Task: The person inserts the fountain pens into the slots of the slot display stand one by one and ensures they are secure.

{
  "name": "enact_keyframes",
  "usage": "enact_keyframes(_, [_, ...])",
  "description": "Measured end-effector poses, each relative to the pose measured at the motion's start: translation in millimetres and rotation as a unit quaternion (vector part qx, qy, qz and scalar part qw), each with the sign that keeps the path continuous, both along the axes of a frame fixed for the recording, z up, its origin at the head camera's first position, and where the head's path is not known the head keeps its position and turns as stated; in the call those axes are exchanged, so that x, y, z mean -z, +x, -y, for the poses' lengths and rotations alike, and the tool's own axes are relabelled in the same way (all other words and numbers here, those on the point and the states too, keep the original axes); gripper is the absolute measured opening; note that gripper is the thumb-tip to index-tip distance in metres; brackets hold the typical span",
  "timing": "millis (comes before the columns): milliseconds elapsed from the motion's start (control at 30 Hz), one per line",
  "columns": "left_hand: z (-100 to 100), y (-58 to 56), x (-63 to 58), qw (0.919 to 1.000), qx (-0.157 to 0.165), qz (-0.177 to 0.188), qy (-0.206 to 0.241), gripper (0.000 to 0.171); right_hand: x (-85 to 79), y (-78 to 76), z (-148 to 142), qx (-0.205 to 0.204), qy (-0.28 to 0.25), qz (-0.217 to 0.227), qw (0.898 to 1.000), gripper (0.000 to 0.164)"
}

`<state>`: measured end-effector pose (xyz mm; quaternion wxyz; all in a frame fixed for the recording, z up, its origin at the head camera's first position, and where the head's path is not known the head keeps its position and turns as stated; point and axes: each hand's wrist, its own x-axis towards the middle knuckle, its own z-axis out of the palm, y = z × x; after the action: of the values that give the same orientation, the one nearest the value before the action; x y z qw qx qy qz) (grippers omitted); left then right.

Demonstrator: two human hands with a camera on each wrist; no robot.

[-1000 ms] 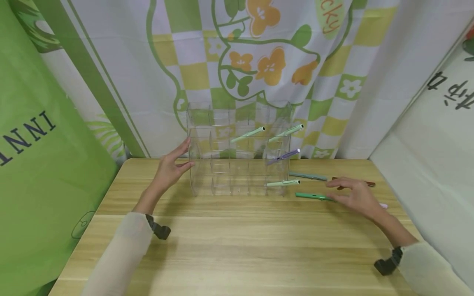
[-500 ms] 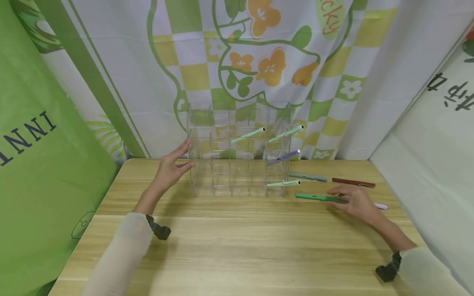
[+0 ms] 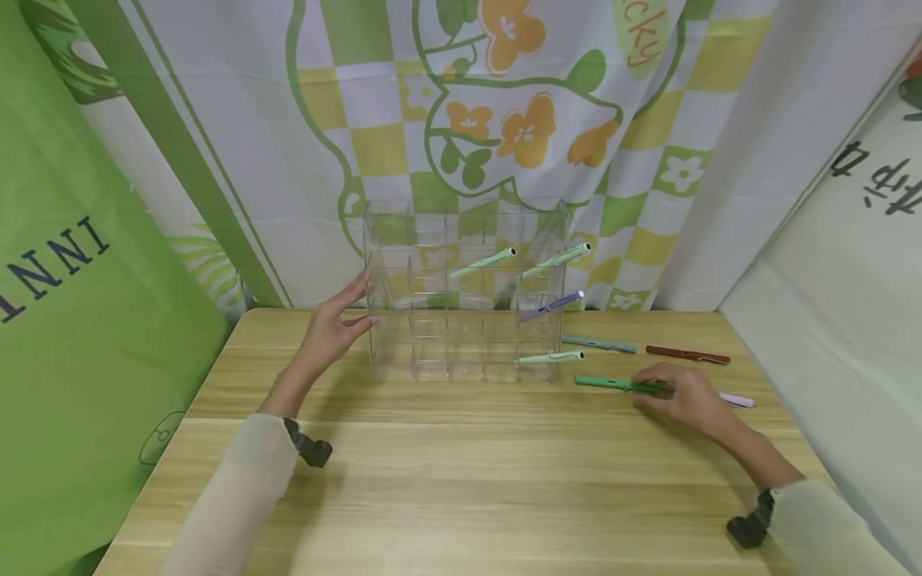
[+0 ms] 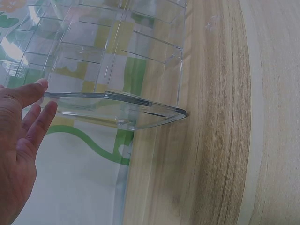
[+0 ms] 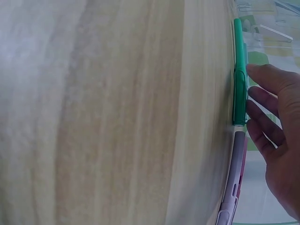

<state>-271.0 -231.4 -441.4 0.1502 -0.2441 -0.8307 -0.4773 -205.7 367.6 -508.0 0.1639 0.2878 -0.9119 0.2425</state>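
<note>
A clear acrylic rack (image 3: 372, 352) with rows of compartments stands at the back of the table. My left hand (image 3: 327, 332) holds its left side panel (image 4: 112, 97), thumb on one face and fingers on the other. Three light green pens (image 3: 484, 262) and a purple pen (image 3: 560, 302) stick out of the rack. At the right, a green pen (image 3: 608, 383) lies on the table. My right hand (image 3: 687, 396) is over its right end, fingers loosely bent, with fingertips (image 5: 253, 70) right at the pen's side. A lilac pen (image 3: 736, 401) shows partly behind that hand.
A blue-grey pen (image 3: 599, 344) and a dark red pen (image 3: 687, 354) lie farther back on the wooden table (image 3: 461, 480). A patterned curtain (image 3: 519, 120) hangs right behind the rack, a green cloth (image 3: 94, 360) at the left and a white one at the right.
My right hand has come down and toward the front, from above the dark red pen's left end to the green pen. The left hand and the rack stay put.
</note>
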Motion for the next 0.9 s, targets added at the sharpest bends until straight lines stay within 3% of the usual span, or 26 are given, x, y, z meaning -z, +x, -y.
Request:
enact_keyframes(500, [-0.7,-0.6,-1.0,1.0000,-0.005,0.005,-0.001,0.079,6.7,-0.2,4.0,-0.015,0.011,-0.020,1.000,0.031])
enact_keyframes(900, [-0.9,0.7,-1.1,1.0000,-0.006,0.006,0.000,0.081,9.7,-0.4,6.9,-0.005,0.020,-0.019,1.000,0.032])
